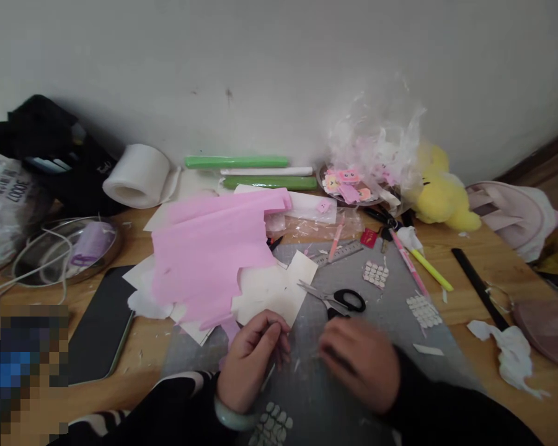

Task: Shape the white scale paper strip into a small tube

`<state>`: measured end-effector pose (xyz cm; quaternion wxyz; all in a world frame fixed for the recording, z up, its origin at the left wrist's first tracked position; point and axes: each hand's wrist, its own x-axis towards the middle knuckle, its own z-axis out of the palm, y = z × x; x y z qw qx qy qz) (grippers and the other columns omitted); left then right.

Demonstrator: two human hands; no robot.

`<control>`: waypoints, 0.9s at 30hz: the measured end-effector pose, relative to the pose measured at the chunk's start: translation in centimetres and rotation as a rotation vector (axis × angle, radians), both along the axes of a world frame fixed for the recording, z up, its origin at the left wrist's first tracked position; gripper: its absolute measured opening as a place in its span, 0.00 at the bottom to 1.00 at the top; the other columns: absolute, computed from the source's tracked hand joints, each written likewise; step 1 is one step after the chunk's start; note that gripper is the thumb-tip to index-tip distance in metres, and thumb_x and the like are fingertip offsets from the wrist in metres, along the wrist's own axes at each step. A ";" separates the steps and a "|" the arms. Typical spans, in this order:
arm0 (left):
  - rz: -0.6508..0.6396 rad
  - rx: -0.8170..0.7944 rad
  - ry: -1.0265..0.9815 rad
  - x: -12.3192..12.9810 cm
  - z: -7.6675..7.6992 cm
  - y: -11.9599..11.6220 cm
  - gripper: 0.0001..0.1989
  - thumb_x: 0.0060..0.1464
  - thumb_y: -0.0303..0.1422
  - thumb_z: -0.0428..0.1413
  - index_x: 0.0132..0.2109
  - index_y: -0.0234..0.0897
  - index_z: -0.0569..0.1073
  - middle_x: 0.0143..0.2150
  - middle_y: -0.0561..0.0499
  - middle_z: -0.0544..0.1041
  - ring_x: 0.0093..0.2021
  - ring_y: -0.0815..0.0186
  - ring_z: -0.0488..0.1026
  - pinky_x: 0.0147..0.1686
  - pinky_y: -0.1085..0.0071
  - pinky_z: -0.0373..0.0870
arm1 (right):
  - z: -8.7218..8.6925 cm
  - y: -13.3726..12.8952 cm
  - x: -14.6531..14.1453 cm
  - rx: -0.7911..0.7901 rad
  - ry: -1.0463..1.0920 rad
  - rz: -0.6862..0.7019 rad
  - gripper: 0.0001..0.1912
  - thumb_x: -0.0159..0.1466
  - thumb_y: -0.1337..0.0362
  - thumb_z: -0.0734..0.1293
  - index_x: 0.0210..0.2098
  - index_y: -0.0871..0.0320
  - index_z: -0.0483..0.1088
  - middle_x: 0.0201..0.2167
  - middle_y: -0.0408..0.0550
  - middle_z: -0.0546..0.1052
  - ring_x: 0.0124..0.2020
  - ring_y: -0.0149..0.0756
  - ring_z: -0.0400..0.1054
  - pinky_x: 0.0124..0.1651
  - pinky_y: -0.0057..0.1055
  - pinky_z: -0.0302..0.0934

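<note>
The work seems to be in the middle: some cutting looks done, but the pictures do not show how much is left. The left hand [255,356] is above the grey mat [307,399], with its fingers curled and the thumb closed toward them; whether it pinches something, I cannot tell. A thin pale strip [268,376] shows just beside its palm. The right hand [360,365] is blurred, its fingers bent, and I cannot tell if it holds anything. The scissors [330,300] lie just beyond it, with blades slightly apart. The pink paper [209,248] lies on the surface, beyond the left hand; its right edge is stepped, which suggests pieces were cut from it, and a large part remains. Three groups of small pale pieces [376,274] lie on the mat, apparently already prepared. Small decorated shapes [346,184], which look finished, are in a dish near the wall.
</note>
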<state>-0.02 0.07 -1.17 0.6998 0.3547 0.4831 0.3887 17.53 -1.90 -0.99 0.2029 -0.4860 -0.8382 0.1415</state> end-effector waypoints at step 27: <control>-1.250 0.943 0.894 -1.8 2.4 0.0 0.06 0.47 0.30 0.56 0.27 0.36 0.65 0.38 0.56 0.72 0.37 0.66 0.65 0.36 0.69 0.55 | 2.6 3.9 12.2 0.054 -0.095 -0.747 0.11 0.55 0.60 0.61 0.32 0.57 0.71 0.31 0.50 0.77 0.34 0.43 0.71 0.35 0.34 0.62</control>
